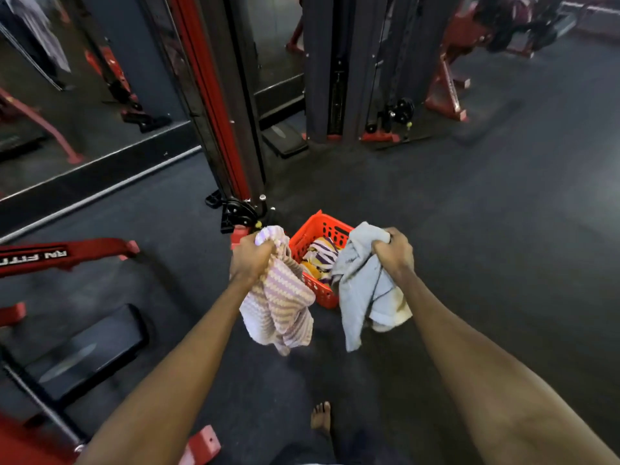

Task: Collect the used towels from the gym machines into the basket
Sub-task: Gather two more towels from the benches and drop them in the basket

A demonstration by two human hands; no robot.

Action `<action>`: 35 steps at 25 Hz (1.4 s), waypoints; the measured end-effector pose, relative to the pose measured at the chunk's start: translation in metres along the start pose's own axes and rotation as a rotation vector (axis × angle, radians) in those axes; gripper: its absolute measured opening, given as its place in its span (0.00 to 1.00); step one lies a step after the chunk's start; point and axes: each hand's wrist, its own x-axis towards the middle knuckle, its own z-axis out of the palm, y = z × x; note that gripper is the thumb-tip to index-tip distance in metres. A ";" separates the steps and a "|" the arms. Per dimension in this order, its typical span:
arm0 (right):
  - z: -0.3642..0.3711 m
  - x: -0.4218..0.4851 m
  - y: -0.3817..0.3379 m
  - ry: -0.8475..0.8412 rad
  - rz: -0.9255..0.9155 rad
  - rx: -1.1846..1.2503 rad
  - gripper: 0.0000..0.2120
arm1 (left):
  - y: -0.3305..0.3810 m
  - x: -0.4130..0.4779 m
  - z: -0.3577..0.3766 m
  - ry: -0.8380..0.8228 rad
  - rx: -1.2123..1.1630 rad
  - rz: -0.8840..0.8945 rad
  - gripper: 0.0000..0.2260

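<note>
A person stands on the dark rubber floor (469,229) of a gym, both bare arms stretched forward and down, a towel bunched in each fist. The left hand (251,255) is closed tight around the gathered top of a striped towel (278,307), ribbed in pale pink and cream bands, which hangs in loose folds below the fist. The right hand (394,251) is clenched in the same way on a pale grey towel (360,290), plain but for a thin dark line across it and a yellowish stain at its lower corner; it too dangles free of the floor.

Between and just beyond the two hands sits a red plastic basket (315,229) with slotted sides, resting on the floor at the foot of a red and black upright cable machine (218,105). Inside it lies a crumpled cloth striped in purple, white and yellow (322,256). Both held towels hang in front of the basket's near edge and partly cover it from view, the striped one over its left side, the grey one over its right.

A black padded bench (84,350) with a red frame stands to the left, and a bare foot (321,418) shows at the bottom of the frame.
</note>
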 end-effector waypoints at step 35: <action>0.379 0.463 0.224 -0.439 0.171 -0.279 0.14 | -0.185 0.488 0.424 -0.470 0.194 -0.267 0.38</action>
